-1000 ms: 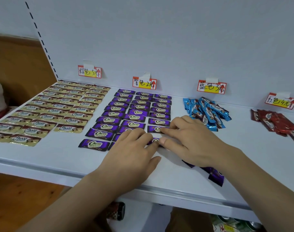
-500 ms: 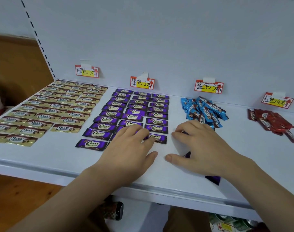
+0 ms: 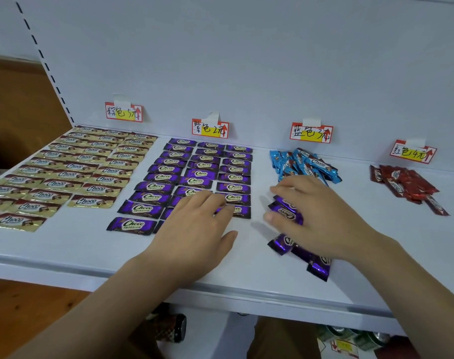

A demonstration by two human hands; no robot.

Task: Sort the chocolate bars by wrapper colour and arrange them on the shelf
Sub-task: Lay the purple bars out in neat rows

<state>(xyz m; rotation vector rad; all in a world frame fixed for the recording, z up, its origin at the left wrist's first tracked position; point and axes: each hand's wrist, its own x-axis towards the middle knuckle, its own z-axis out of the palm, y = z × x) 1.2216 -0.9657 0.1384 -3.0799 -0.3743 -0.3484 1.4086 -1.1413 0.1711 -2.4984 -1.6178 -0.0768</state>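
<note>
Your left hand (image 3: 194,226) lies flat on the white shelf (image 3: 65,252), fingers straight and spread a little, its fingertips resting on the front bars of the purple grid (image 3: 194,174); that grip is wide and holds nothing. The grid stands in 3 columns below the purple price tag (image 3: 210,128), and your hand covers part of its front rows.

Your right hand (image 3: 316,216) hovers low just to the right of the grid, fingers curved down over a loose purple bar (image 3: 285,213), with the thumb at the bar's near edge. Whether that grip has closed on the bar or only touches it, you cannot tell from this view. More loose purple bars (image 3: 313,263) lie in a short overlapping line under and in front of your right wrist, near the shelf's front edge.

To the left, the gold-and-brown bars (image 3: 73,172) sit in tidy rows below the brown price tag (image 3: 124,112). To the right, the blue bars (image 3: 306,164) form an unsorted heap under the blue price tag (image 3: 311,133), just behind your right fingers. Further right, the red bars (image 3: 407,185) lie in another loose heap under the red price tag (image 3: 412,152), well apart from both hands.
</note>
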